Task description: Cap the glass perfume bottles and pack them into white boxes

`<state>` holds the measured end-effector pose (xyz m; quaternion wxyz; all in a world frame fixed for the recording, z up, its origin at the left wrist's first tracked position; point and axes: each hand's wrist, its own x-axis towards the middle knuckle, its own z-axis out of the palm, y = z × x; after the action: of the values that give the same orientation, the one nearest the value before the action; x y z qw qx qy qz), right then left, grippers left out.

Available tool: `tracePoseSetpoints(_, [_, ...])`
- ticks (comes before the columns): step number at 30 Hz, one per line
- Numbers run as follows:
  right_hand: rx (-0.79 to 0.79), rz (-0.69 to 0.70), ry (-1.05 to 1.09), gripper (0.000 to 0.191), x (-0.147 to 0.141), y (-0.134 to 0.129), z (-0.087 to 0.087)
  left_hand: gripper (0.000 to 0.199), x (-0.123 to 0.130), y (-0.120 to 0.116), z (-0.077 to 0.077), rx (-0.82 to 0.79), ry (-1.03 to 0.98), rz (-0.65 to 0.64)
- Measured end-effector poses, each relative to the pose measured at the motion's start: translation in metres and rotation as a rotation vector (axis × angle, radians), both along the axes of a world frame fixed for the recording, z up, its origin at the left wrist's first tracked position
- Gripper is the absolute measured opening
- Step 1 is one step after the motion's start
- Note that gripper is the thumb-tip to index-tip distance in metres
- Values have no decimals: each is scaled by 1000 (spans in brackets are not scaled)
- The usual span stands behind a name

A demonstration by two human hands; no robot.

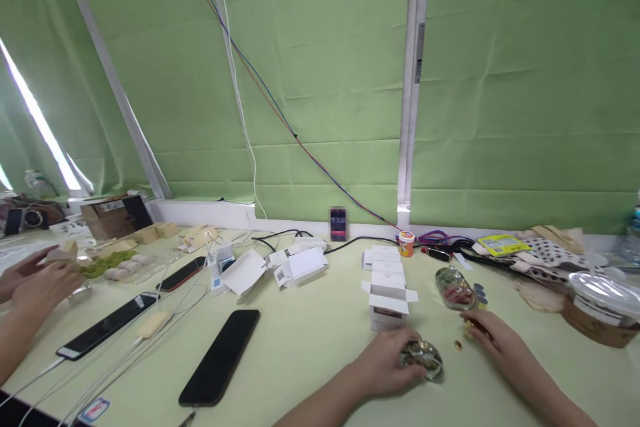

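Observation:
My left hand [383, 365] is closed round the near side of a clear plastic bag [424, 360] with dark green contents, low over the table. My right hand [495, 340] has its fingertips pinched on a small gold-coloured piece [468, 328], partly hidden by the fingers. On the table between both hands lies a small round gold piece [458, 345]. Beyond them rests a second clear bag [455, 288] with green and reddish contents. Several small dark discs [479, 293] lie beside it. Just past my left hand stands an open white box [387, 303], its flaps spread.
More white boxes [385, 258] line up behind the open one. A black phone [220, 357] and opened cartons [300, 265] lie to the left. Another person's hands [47, 280] work at far left. A lidded tub [603, 307] and an orange-white jar [406, 244] stand right.

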<state>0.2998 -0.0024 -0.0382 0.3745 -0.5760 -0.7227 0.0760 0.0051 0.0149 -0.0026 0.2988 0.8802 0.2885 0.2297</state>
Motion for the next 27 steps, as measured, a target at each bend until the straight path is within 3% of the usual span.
tracePoseSetpoints(5, [63, 51, -147, 25, 2, 1, -1, 54, 1, 3, -3, -121, -34, -11])
tracePoseSetpoints(10, [70, 102, -268, 24, -18, -8, 3, 56, 2, 6, -7, -290, -100, 108])
tracePoseSetpoints(16, [26, -6, -315, 19, -37, -4, -22, 53, 7, -1, -11, -503, -446, 10])
tracePoseSetpoints(20, [-9, 22, -253, 23, -45, -7, -19, 53, 17, -15, -15, -652, -652, 15])
tracePoseSetpoints(22, [-61, 71, -131, 23, -52, -11, -9, 49, 22, -21, -16, -650, -670, 65])
tracePoseSetpoints(27, [-327, 228, 682, 30, -73, -19, 13, 48, 27, -25, -12, -664, -721, 239])
